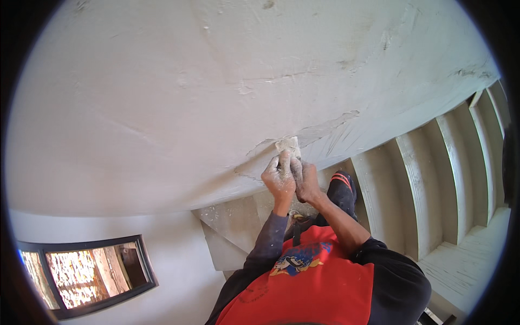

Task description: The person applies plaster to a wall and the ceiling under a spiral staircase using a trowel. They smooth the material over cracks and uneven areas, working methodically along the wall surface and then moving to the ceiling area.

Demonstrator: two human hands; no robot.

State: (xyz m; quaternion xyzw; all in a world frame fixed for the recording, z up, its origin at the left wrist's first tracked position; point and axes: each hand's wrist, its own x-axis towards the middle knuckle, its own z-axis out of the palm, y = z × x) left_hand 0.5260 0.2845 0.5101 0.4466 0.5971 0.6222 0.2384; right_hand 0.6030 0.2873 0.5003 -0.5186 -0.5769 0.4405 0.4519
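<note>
A putty knife [288,145] with a flat, whitish, plaster-smeared blade rests against the pale wall [179,124] in front of me. My left hand [279,176] is closed on it, fingers dusted white. Pressed in beside it, my right hand [306,181] has its fingers curled around the tool too; its handle is hidden by both hands. Around the blade runs a rough, cracked patch [325,127] where the wall's surface layer has broken edges. Thin scratch lines mark the wall to the right of the blade.
Concrete stairs [422,184] climb along the wall to the right. My dark shoe [342,189] with red stripes stands beside the steps, near the wall's foot. At lower left, a dark-framed window [92,271] is set in a white wall.
</note>
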